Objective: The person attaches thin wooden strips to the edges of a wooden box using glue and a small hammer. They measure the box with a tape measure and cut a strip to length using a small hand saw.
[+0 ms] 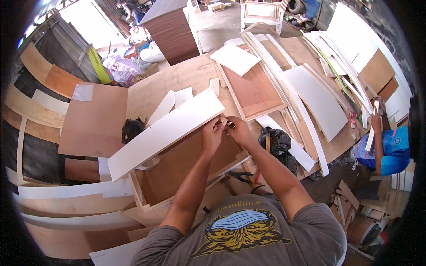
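A shallow wooden drawer box (191, 162) lies in front of me, with a long white front panel (166, 133) along its far side. My left hand (213, 133) is closed at the panel's right end, over the box's far right corner. Beside it, my right hand (239, 131) is closed too, with its fingertips nearly meeting those of the left. Between the fingertips shows a small pale reddish piece (223, 121), too small to name. Pliers with dark handles (240, 176) rest near the box's near edge, below my right forearm.
A second drawer box (253, 91), partly under a white board (234, 59), lies beyond my hands. White strips and panels (314, 99) are stacked to the right. Black plastic bags (276, 141) flank the work. At far right, a person in blue (395, 148) holds a wooden strip.
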### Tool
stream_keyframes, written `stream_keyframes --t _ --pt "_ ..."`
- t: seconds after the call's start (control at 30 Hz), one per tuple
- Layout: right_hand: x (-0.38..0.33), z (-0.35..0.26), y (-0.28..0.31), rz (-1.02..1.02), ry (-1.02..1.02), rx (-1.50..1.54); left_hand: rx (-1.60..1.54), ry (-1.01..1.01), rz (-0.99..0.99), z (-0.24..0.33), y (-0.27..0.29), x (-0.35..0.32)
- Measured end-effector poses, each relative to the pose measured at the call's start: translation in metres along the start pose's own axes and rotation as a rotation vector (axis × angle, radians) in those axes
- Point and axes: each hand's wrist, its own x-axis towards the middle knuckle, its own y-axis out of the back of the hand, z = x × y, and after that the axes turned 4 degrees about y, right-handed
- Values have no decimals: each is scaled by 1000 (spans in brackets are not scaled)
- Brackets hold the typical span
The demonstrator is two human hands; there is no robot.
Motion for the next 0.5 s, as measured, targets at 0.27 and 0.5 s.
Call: stream_keyframes --t 0.27,0.5 --pt "1 11 -3 69 17 -102 -129 -68 1 -19 -6 16" --pt "6 -1 1 112 84 -96 -164 -61 -22 -11 -9 18"
